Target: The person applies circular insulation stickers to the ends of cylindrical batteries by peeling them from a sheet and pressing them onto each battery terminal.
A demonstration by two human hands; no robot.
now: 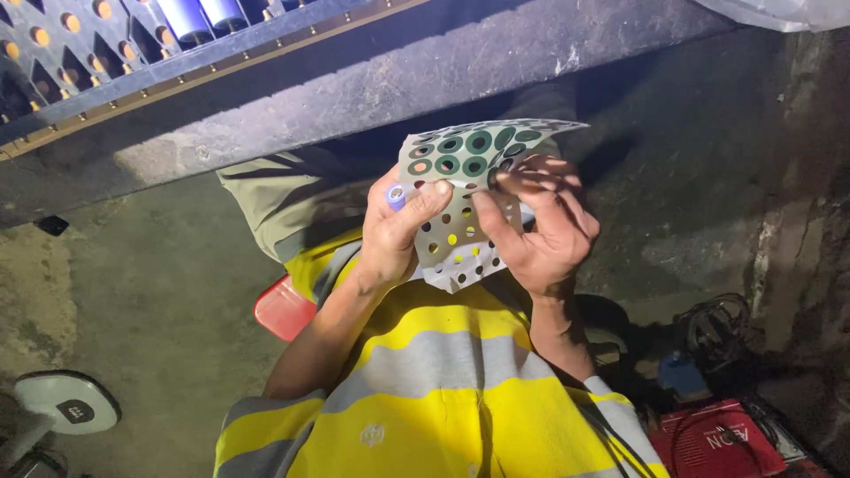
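Between both hands: thin grey perforated sheet (460, 212), round green ring stickers on top
left hand (398, 235): pinches sheet, small blue cylinder (396, 196)
right hand (540, 226): fingertips picking at a sticker

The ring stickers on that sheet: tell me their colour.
Dark green rings on the grey backing sheet, seen in the head view; the right hand peels at one, the left hand steadies it.

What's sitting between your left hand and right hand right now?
In the head view, the perforated sticker sheet spans between left hand and right hand; the left also holds a small blue cylinder.
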